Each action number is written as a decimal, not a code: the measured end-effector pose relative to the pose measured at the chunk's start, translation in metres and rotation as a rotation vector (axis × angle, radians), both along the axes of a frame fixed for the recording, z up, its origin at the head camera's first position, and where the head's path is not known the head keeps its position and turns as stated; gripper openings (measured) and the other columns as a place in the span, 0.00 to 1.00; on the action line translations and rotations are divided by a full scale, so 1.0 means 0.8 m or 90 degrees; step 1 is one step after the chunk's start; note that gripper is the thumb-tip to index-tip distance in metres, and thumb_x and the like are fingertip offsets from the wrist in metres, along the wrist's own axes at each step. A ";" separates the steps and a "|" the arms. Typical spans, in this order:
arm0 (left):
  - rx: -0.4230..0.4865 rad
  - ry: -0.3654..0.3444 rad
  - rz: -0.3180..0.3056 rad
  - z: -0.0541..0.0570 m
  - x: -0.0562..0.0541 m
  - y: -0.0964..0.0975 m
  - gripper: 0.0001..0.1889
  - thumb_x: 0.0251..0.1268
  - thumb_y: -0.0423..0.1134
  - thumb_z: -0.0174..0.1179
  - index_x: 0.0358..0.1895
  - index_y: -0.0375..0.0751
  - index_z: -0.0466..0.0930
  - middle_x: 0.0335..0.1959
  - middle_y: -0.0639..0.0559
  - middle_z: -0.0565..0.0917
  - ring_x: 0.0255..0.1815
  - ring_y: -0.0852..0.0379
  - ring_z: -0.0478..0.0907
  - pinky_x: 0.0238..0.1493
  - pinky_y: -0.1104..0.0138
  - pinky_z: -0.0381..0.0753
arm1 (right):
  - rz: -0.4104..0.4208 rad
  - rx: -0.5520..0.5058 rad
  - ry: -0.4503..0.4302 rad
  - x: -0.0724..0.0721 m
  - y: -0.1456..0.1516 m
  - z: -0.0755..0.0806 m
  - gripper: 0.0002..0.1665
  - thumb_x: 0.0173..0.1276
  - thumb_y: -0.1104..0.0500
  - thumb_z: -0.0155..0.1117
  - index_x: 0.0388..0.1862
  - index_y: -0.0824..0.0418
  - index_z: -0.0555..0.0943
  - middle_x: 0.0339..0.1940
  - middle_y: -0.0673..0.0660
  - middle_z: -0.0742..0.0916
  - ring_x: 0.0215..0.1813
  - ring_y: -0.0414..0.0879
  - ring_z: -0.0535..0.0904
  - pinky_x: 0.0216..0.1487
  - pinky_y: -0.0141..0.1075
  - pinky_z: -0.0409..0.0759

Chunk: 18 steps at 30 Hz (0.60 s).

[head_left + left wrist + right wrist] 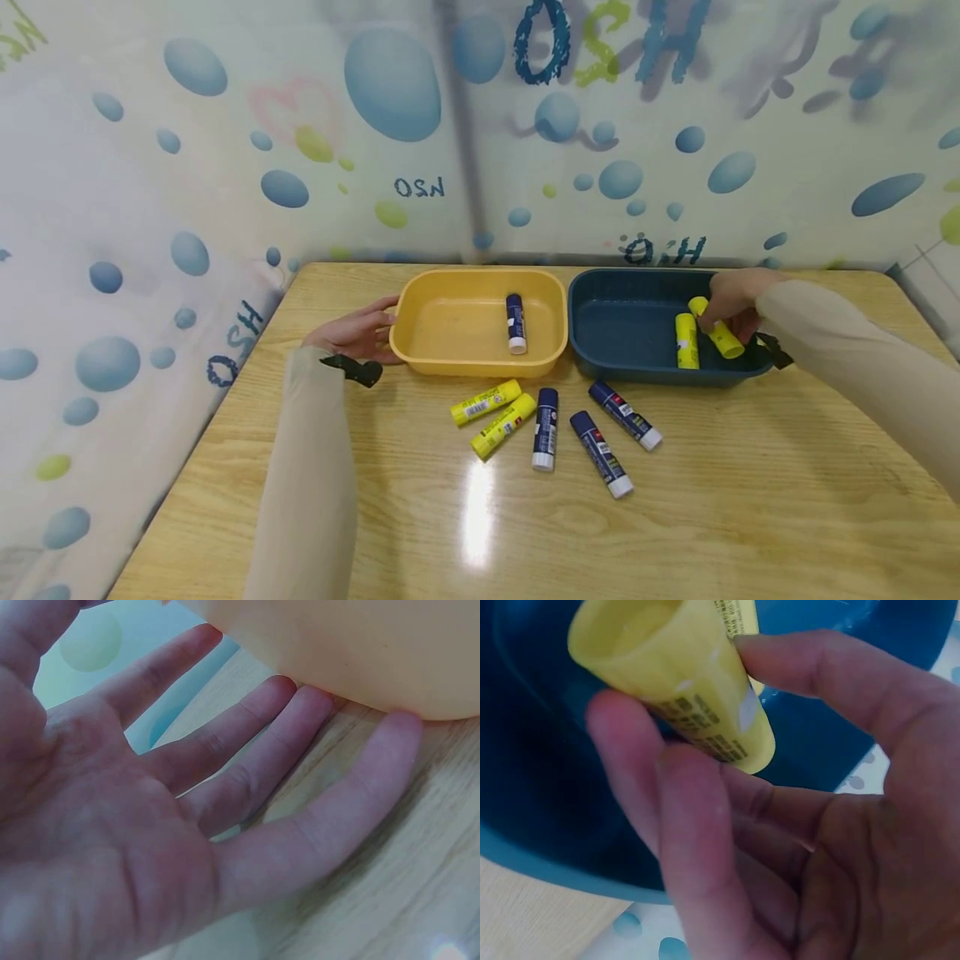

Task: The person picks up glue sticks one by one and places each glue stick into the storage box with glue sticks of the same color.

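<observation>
My right hand (735,298) reaches into the dark blue tray (622,372) and holds a yellow glue stick (682,690) between thumb and fingers. Beside that one, a second yellow glue stick (686,342) lies in the same tray. At the left end of the yellow tray (480,368), my left hand (356,333) touches the outer wall with its fingertips. In the left wrist view those fingers (240,780) are spread and fairly straight, palm showing. One dark blue glue stick (515,323) with a white end lies inside the yellow tray.
In front of the trays, two yellow glue sticks (502,426) and three dark blue glue sticks (602,454) lie on the wooden table (420,517). The two trays stand side by side near the table's back edge. A patterned curtain (300,125) hangs behind.
</observation>
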<state>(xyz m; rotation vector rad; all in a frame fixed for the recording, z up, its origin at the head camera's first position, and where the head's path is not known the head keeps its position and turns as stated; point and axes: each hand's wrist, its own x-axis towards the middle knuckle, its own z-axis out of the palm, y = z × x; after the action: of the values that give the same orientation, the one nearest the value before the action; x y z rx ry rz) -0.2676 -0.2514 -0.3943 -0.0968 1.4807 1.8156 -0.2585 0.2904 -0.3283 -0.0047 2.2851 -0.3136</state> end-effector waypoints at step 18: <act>-0.010 0.003 -0.006 0.009 0.004 0.003 0.29 0.77 0.34 0.44 0.76 0.56 0.49 0.72 0.45 0.56 0.62 0.47 0.67 0.60 0.46 0.70 | 0.018 0.017 -0.107 -0.002 -0.014 -0.010 0.21 0.63 0.59 0.63 0.40 0.78 0.70 0.22 0.57 0.86 0.23 0.42 0.83 0.43 0.38 0.81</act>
<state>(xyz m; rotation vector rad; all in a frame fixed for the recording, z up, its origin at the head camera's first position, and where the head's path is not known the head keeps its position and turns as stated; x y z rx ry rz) -0.2646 -0.2488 -0.3875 -0.0925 1.4971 1.7974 -0.2604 0.2795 -0.3367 0.0022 2.1207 -0.2595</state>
